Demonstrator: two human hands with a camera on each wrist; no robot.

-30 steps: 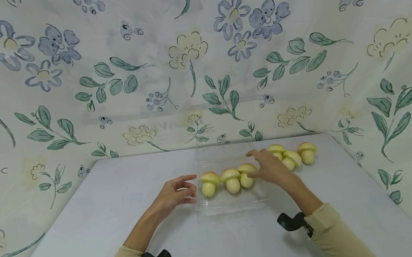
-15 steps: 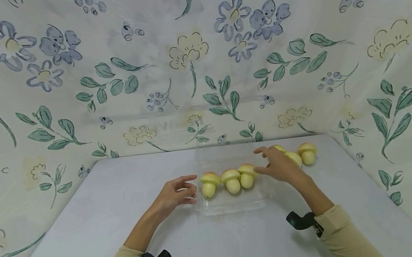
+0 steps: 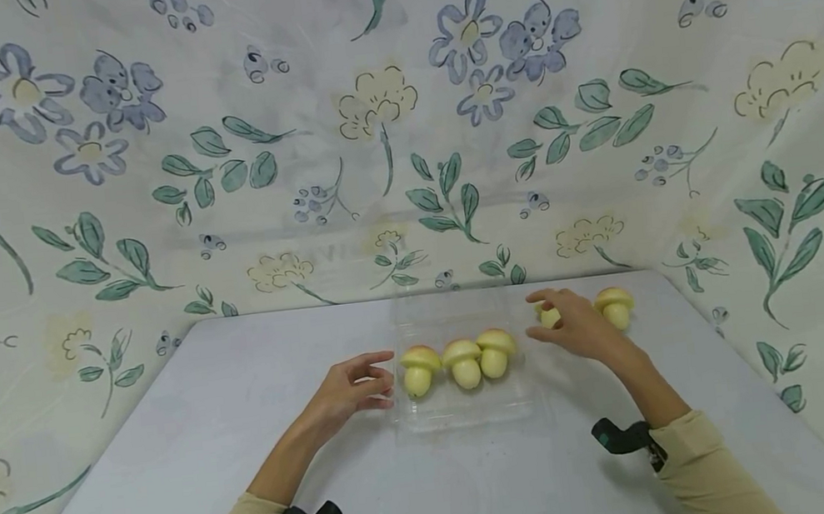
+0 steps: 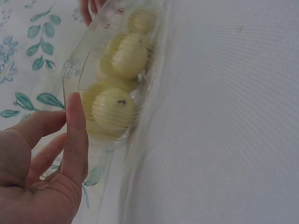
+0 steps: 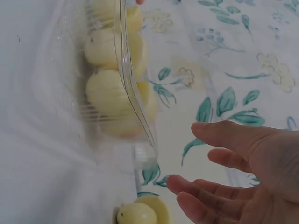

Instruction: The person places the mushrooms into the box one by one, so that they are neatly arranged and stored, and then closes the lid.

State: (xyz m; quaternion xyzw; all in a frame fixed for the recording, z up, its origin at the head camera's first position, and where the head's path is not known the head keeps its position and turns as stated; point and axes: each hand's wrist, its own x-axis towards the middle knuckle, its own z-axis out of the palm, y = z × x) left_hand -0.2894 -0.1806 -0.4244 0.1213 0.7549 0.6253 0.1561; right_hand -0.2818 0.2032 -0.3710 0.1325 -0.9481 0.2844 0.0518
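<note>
Three pale yellow, mushroom-shaped pieces [image 3: 464,360] inside a clear plastic container [image 3: 466,415], between a relaxed, empty left hand [image 3: 351,393] and an equally relaxed, empty right hand [image 3: 577,323], now shifted outward toward loose matching pieces [image 3: 616,307], leaving that row apparently settled

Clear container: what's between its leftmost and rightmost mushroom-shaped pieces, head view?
Head view: a middle piece, nearer the rightmost piece than the leftmost piece; all in the clear container.

No readable text, labels, numbers or signs
</note>
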